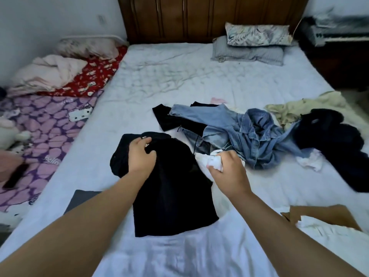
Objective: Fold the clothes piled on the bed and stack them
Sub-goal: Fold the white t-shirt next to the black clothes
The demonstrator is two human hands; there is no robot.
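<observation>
Two bare forearms enter from the bottom edge, one from the lower left corner and one from the lower right. No sleeve, cuff, watch, ring or bracelet shows on either arm as far as the frame reaches. The left hand [142,156] is seen from the back, with knuckles and thumb plain. The right hand [228,169] also shows its back, and the wrist below it narrows before the forearm widens. The fingernails are too small and blurred to tell.
</observation>
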